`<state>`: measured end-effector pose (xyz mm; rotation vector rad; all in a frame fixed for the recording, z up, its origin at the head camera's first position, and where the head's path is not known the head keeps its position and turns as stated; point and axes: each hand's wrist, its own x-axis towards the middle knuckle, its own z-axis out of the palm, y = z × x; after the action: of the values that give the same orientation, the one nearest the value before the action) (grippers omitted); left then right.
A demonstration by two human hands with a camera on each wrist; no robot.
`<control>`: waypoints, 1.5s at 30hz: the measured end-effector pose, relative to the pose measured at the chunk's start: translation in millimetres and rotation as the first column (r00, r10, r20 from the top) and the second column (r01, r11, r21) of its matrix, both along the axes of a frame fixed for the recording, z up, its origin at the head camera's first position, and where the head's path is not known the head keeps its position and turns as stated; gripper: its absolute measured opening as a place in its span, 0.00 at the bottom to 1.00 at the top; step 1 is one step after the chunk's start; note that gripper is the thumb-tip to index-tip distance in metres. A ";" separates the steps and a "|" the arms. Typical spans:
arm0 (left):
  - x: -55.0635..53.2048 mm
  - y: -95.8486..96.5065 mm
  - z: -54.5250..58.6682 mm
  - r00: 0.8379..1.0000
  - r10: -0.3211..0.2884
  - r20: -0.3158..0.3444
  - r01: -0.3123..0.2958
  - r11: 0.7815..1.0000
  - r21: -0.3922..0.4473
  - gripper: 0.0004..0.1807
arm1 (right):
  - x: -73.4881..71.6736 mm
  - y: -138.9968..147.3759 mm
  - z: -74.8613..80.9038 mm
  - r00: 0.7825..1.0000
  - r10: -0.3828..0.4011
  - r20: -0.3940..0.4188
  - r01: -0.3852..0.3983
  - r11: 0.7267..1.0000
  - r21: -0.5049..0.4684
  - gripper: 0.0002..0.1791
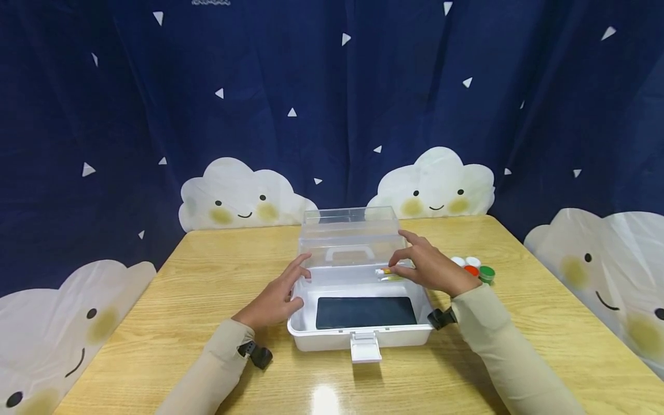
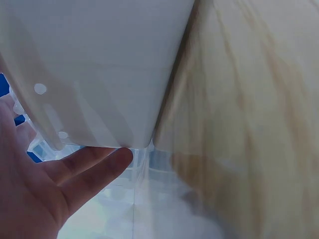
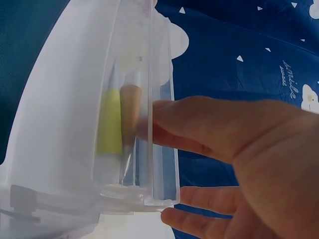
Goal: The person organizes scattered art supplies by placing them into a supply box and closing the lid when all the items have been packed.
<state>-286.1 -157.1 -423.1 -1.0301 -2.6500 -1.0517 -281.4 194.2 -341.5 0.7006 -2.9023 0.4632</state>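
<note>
A white plastic box (image 1: pixel 332 340) with its clear lid (image 1: pixel 347 222) raised stands on the table. Inside it lies a dark rectangular panel (image 1: pixel 365 312). At the box's left side is my left hand (image 1: pixel 277 294), its fingers spread and touching the edge. Over the back right of the box, my right hand (image 1: pixel 427 265) pinches a small orange-banded tube (image 3: pixel 130 104) between thumb and forefinger. Beside that tube lies a yellow one (image 3: pixel 109 122), in the same clear tray (image 3: pixel 149 189). Part of the pinch is obscured by the tray wall.
Several small round pots with white, red and green lids (image 1: pixel 486 274) stand on the wooden table (image 1: pixel 233 253), right of the box. The latch (image 1: pixel 365 347) juts from the box's front. A dark blue curtain (image 1: pixel 321 69) with clouds hangs behind.
</note>
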 end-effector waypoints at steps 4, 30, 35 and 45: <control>1.0 0.2 0.3 1.000 0.001 -0.002 -0.001 1.000 0.000 0.24 | -0.1 2.3 0.3 1.000 0.019 -0.005 -0.019 1.000 -0.010 0.06; -2.3 -0.5 -1.2 1.000 -0.025 -0.019 0.026 1.000 0.007 0.24 | -1.9 22.9 9.0 1.000 0.020 -0.009 -0.020 0.998 -0.052 0.11; -2.9 -0.7 -1.0 0.999 -0.029 -0.021 0.029 0.999 0.016 0.24 | -2.7 29.4 11.1 0.999 0.014 -0.030 -0.015 0.998 -0.058 0.11; -0.6 -0.5 1.5 1.000 -0.024 -0.018 0.024 1.000 0.004 0.24 | -6.9 46.1 10.7 0.999 -0.035 0.009 0.035 0.995 -0.096 0.12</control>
<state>-286.7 -157.6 -421.6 -1.0686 -2.6260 -1.0473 -288.3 240.3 -330.8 0.6346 -2.8716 0.5977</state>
